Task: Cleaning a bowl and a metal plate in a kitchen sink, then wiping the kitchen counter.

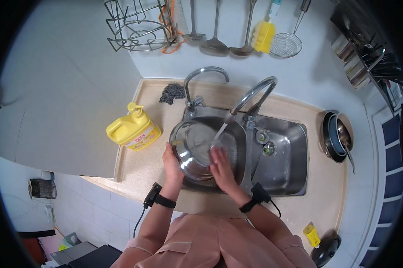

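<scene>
Over the left basin of a double stainless-steel sink (280, 181), a shiny metal bowl (191, 144) is held tilted. My left hand (172, 162) grips the bowl's left rim. My right hand (222, 169) is at its right side, blurred, with the fingers under the running water. Whether those fingers touch the bowl or hold anything is unclear. Water falls from the spout of the curved chrome faucet (255, 88) just above my right fingers. A second, thinner chrome faucet (206, 69) stands behind the bowl.
A yellow pump bottle of detergent (134, 129) stands on the counter at left, a dark scouring pad (172, 93) behind it. Nested pans and bowls (333, 137) sit at right. Ladles, a spatula (214, 47), a yellow sponge brush (264, 37) and a wire skimmer (286, 44) hang on the wall.
</scene>
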A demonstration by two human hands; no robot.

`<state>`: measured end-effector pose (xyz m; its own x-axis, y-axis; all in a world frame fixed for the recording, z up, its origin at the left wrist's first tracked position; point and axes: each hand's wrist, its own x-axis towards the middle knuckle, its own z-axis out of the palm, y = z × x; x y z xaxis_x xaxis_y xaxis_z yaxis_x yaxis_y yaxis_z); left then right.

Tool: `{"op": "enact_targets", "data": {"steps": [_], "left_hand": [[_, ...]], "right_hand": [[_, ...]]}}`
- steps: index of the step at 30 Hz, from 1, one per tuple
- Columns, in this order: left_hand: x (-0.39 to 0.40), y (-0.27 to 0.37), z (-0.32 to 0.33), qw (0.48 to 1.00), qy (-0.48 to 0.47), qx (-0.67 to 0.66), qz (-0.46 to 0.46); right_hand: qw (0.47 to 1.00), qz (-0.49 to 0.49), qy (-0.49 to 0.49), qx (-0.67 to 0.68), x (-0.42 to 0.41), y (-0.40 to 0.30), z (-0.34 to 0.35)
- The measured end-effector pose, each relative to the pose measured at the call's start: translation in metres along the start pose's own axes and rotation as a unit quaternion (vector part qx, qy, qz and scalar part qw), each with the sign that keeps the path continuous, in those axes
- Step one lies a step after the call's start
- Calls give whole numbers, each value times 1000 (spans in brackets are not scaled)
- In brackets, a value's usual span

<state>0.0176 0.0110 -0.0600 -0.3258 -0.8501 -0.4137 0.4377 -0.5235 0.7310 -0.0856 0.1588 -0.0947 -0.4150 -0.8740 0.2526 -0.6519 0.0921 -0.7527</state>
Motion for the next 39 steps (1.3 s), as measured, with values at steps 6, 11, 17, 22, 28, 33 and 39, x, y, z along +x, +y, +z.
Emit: {"op": "enact_targets", "data": {"steps": [6, 11, 17, 22, 28, 33, 39], "left_hand": [[-13, -14, -7, 978, -59, 195, 46], [-16, -12, -21, 971, -115, 211, 8], [-17, 13, -12, 994, -68, 69, -58], [-13, 27, -6, 997, -12, -68, -44], [0, 1, -13, 990, 47, -119, -64], [-11, -17, -6, 991, -23, -69, -110], [-13, -15, -11, 975, -120, 185, 19]], "right_hand": [[992, -112, -52, 27, 29, -43, 8], [991, -102, 31, 84, 83, -20, -7], [938, 181, 49, 292, 63, 61, -16], [949, 155, 51, 270, -5, 19, -4], [995, -88, -45, -26, -14, -34, -13], [967, -206, -116, -95, 18, -60, -5], [979, -168, -5, -114, 82, -47, -12]]}}
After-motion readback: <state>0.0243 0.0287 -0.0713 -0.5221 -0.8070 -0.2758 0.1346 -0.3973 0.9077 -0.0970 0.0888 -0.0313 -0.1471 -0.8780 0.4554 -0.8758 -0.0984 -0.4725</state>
